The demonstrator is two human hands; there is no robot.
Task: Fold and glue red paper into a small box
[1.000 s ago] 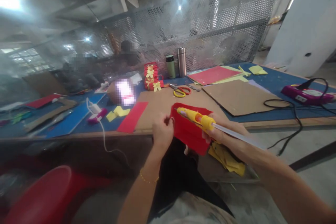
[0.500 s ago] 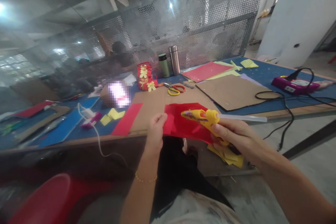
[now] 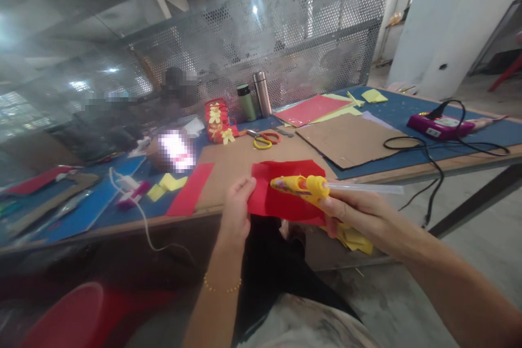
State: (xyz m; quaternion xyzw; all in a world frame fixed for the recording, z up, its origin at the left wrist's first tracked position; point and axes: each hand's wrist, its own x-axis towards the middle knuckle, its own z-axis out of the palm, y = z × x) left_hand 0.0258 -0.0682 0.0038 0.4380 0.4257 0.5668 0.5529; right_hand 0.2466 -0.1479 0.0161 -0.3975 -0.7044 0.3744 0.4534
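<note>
My left hand (image 3: 238,204) pinches the left edge of a red paper sheet (image 3: 261,206), which is bent and stretches to the right at the table's front edge. Wrapped around a yellow hot glue gun (image 3: 299,187) is my right hand (image 3: 354,209). The gun's nozzle points left over the red paper, close to its surface; I cannot tell if it touches. A clear glue stick (image 3: 367,188) sticks out of the gun's back. Some of the right fingers are hidden behind the gun and paper.
A flat cardboard sheet (image 3: 228,159) lies ahead with scissors (image 3: 264,139) on it. A red strip (image 3: 191,190) lies left. Behind stand red decorations (image 3: 216,119), a green bottle (image 3: 246,103) and a steel flask (image 3: 261,95). A purple power strip (image 3: 440,126) with black cable sits right.
The glue gun's nozzle has shifted left along the red paper, nearer to my left hand. The view has turned slightly right. Both hands keep their hold.
</note>
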